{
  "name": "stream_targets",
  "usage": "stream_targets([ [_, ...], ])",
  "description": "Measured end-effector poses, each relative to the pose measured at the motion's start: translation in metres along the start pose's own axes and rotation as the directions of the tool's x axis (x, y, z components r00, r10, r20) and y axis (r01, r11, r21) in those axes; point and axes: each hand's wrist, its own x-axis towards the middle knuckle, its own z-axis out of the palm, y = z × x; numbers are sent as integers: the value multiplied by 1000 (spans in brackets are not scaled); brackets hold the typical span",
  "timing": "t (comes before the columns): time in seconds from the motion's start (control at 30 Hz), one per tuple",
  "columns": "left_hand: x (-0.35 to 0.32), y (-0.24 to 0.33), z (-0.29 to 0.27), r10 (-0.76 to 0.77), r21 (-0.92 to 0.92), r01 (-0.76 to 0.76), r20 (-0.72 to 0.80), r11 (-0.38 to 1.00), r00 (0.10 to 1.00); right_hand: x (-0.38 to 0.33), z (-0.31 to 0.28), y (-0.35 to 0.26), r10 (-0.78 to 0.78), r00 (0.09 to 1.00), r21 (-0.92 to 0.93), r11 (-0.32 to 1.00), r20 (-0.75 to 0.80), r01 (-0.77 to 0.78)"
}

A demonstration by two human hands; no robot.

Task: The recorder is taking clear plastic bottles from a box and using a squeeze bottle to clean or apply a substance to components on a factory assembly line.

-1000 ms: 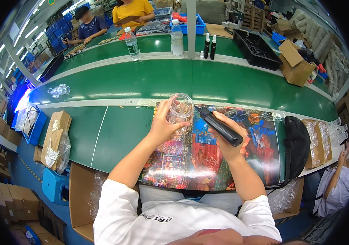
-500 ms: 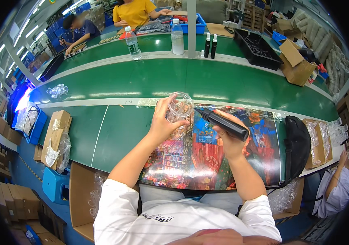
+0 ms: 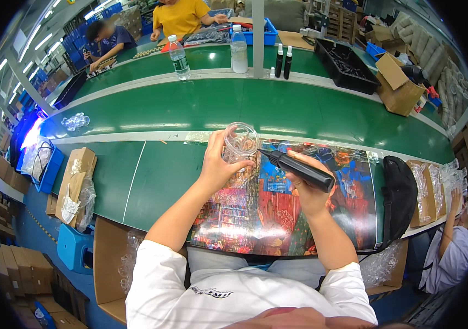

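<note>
Both hands are raised over a colourful printed mat [image 3: 300, 214] that lies on the near edge of the green worktable [image 3: 152, 175]. Left hand [image 3: 218, 164] is wrapped around a clear plastic cup [image 3: 239, 143], fingers curled about its lower part and thumb on its near side, the open mouth tipped up and toward the far side. Right hand [image 3: 309, 189] is closed around a black pen-shaped tool [image 3: 300, 169], which lies slanted with its narrow tip pointing left; the tip is at the cup's right wall, though whether it touches cannot be told.

Beyond the mat runs a long green conveyor belt [image 3: 278, 104]. On its left part lies a small clear plastic piece [image 3: 75, 120]. On the far side of the belt stand two water bottles [image 3: 178, 56], and right of them two slim black bottles with white caps [image 3: 283, 59], then a black tray [image 3: 349, 66] and an open cardboard box [image 3: 398, 82]. Right of the mat lies a black pouch [image 3: 399, 192], with bagged cardboard pieces [image 3: 428, 189] beyond it. At the far left of the near table sits more cardboard with plastic wrap [image 3: 76, 186]. Two other people sit at the far side, one in a yellow shirt [image 3: 182, 15]
</note>
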Motion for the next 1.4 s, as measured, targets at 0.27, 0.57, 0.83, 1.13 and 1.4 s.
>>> stream_targets([
  [0.27,0,-1,0,15,20,-15,-7,1000,1000,0,0,-1,22,1000,-6,1000,-12,-22],
  [0.57,-2,-2,1,-20,-16,20,17,1000,1000,-1,-2,1,67,997,32,997,-26,-66],
  [0.83,-3,-2,1,-17,-18,17,25,1000,1000,0,-3,3,69,997,1,998,-31,-69],
  [1.13,-2,-2,2,-24,-12,24,15,1000,1000,-1,-3,2,36,999,12,999,-25,-35],
  [1.4,-1,2,-1,14,60,-14,3,998,1000,-1,-2,1,-52,999,-33,998,-4,51],
])
